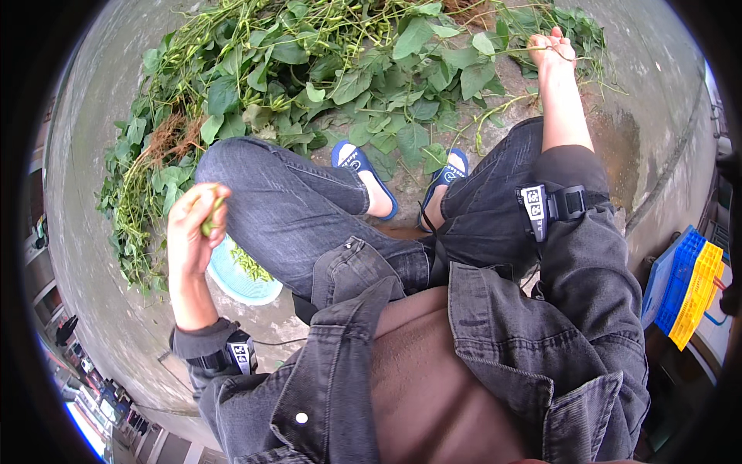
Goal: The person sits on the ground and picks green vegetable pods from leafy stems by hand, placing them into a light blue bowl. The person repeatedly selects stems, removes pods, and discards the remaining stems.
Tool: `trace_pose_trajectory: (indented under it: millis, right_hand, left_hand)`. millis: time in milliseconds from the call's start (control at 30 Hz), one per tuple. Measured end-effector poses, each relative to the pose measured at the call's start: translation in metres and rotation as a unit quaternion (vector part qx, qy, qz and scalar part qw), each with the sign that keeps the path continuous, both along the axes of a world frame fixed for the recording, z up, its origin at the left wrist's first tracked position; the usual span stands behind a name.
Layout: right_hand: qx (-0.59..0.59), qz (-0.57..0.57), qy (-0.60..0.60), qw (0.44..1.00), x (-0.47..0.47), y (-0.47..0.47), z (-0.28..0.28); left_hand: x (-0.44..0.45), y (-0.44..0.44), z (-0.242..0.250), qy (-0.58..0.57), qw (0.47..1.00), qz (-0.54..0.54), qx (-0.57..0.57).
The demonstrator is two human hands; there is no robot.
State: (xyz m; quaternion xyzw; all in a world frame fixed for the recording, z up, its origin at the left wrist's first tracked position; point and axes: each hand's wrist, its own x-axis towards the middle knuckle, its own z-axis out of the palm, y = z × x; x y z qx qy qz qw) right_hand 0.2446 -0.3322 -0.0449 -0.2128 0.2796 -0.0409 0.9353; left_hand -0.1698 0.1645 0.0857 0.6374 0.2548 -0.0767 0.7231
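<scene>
My left hand (pixel 196 227) is raised beside my left knee, its fingers closed on green soybean pods (pixel 213 216). Below it, next to my thigh, stands a light blue plastic basin (pixel 240 287) with loose picked pods (pixel 252 267) inside; my leg hides part of it. Out past my right knee, my right hand (pixel 553 51) grips a thin soybean plant stem (pixel 522 50), which runs leftward toward the leaves. A large heap of uprooted soybean plants (pixel 348 75), with leaves, pods and brown roots (pixel 174 138), spreads in front of my feet and around my left side.
My feet, in blue slippers (pixel 371 174), rest on the concrete ground (pixel 93 232) by the loose leaves. Blue (pixel 675 272) and yellow plastic crates (pixel 698 296) stand at far right. A wet patch (pixel 617 153) marks the concrete right of my knee.
</scene>
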Motion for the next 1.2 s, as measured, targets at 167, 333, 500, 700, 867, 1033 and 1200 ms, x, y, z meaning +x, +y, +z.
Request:
trace_pose_trajectory:
  millis: [167, 333, 500, 700, 867, 1033, 1200]
  right_hand:
    - [-0.018, 0.025, 0.004, 1.0, -0.013, 0.017, -0.003]
    - [-0.02, 0.121, -0.012, 0.992, -0.046, 0.052, 0.024]
    - [-0.156, 0.355, -0.186, 0.903, -0.08, 0.072, 0.071]
    - [-0.197, 0.419, -0.342, 0.818, -0.122, 0.071, 0.134]
    - [-0.15, 0.422, -0.395, 0.802, -0.141, 0.066, 0.152]
    - [-0.172, 0.445, -0.376, 0.794, -0.147, 0.055, 0.149]
    - [-0.168, 0.431, -0.367, 0.807, -0.145, 0.041, 0.144]
  left_hand:
    - [-0.139, 0.094, -0.115, 0.175, 0.928, 0.323, 0.059]
    - [-0.171, 0.091, -0.183, 0.457, 0.848, 0.132, 0.234]
    - [-0.058, 0.106, -0.085, 0.128, 0.883, 0.16, 0.423]
    - [0.124, -0.014, 0.006, -0.198, 0.95, -0.167, 0.176]
    - [0.238, -0.201, -0.055, -0.18, 0.933, -0.286, 0.127]
    - [0.294, -0.282, -0.07, -0.302, 0.929, 0.022, 0.213]
    - [0.322, -0.278, -0.074, -0.367, 0.855, -0.182, 0.317]
